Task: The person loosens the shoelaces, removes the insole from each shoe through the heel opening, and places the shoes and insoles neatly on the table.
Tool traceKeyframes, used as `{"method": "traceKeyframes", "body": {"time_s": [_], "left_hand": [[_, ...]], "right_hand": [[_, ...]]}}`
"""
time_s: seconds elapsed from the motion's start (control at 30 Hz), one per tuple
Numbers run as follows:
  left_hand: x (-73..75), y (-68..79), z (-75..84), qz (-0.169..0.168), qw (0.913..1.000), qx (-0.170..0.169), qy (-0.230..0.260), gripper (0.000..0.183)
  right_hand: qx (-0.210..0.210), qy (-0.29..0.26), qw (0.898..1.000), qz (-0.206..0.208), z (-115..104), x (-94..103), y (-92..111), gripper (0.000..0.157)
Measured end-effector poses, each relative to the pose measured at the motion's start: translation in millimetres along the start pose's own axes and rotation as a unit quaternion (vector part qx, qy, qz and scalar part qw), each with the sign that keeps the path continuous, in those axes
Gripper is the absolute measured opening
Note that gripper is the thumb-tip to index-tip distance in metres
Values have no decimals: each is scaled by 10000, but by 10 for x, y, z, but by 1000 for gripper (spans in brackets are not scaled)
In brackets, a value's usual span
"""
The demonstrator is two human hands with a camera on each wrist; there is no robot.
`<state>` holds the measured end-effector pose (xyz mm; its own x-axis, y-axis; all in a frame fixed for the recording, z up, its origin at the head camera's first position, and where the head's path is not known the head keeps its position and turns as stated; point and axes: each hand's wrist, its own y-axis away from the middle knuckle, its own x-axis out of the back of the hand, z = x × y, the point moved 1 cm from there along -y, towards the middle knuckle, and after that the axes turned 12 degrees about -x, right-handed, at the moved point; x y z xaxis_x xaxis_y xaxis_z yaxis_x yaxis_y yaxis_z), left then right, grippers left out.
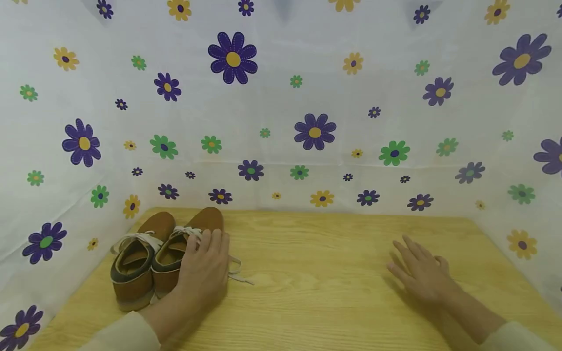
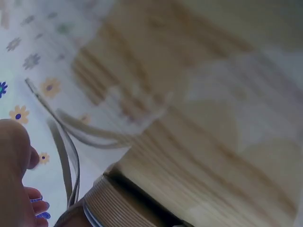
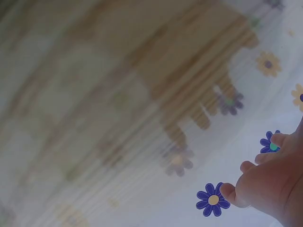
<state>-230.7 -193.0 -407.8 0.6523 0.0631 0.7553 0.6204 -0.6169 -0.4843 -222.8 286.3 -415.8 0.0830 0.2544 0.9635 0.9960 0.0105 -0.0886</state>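
Observation:
A pair of brown shoes with white laces stands side by side on the left of the table, toes pointing away. The left shoe [image 1: 133, 287] has its laces tied in a bow. Against the outer side of the right shoe [image 1: 164, 278] rests my left hand [image 1: 204, 268], its fingers fairly straight and partly covering that shoe. A loose lace [image 1: 239, 279] trails onto the table just right of this hand. In the left wrist view, the shoe's side [image 2: 123, 203] shows at the bottom. My right hand [image 1: 423, 275] hovers low over the table's right side, fingers spread, holding nothing.
The light wood-grain table [image 1: 316, 273] is glossy and mirrors the hands in both wrist views. A white sheet [image 1: 281, 97] printed with purple, yellow and green flowers hangs behind the table and along its left and right sides.

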Motion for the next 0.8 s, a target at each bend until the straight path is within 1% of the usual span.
{"method": "traceKeyframes", "body": {"time_s": [0.1,0.2,0.3,0.4,0.47,0.6,0.67,0.8], "left_hand": [[6,27,-58,-134,9998,88,-87,49],[-4,65,-132,-94,9997,191,-147,44],[-16,117,-206,7,9995,170,-265,38],[7,179,-284,207,9991,158,-321,34],[41,234,-348,308,9986,214,-385,37],[66,356,-457,629,9953,401,-618,48],[49,392,-482,859,9930,422,-698,49],[5,393,-476,1230,9902,399,-524,48]], "right_hand": [[-8,24,10000,30,12,-3,-6,69],[3,-18,10000,15,12,-12,-2,70],[-3,7,10000,-21,17,-39,16,70],[-16,25,10000,-42,38,-66,41,71],[-17,53,10000,-33,57,-75,44,71],[-1,77,10000,-22,77,-64,23,71],[15,70,10000,-9,73,-55,17,71],[3,-4,10000,-24,72,-44,22,71]]}}
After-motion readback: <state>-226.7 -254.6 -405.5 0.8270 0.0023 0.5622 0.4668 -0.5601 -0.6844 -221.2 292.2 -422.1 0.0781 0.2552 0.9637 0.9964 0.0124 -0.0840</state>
